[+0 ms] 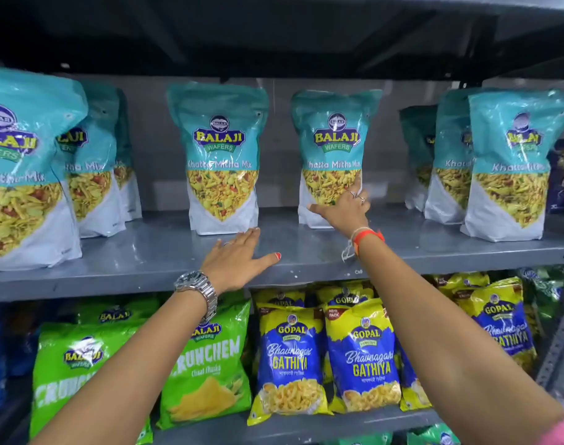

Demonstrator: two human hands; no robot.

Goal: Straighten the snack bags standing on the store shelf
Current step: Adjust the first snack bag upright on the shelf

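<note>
Teal Khatta Mitha bag (335,155) stands mid-shelf, set back; right hand (346,208) cups its lower front, fingers spread, not pinching. Left hand (239,256) lies flat and open on grey shelf (152,252), just before the neighbouring bag (221,155). Step: squaring. Next likely: pull both forward, level.

One head-worn camera faces the grey shelf (165,252) squarely, close, at arm's reach.

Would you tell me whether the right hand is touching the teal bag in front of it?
Touching: the head view shows the right hand pressed against the teal bag.
</note>
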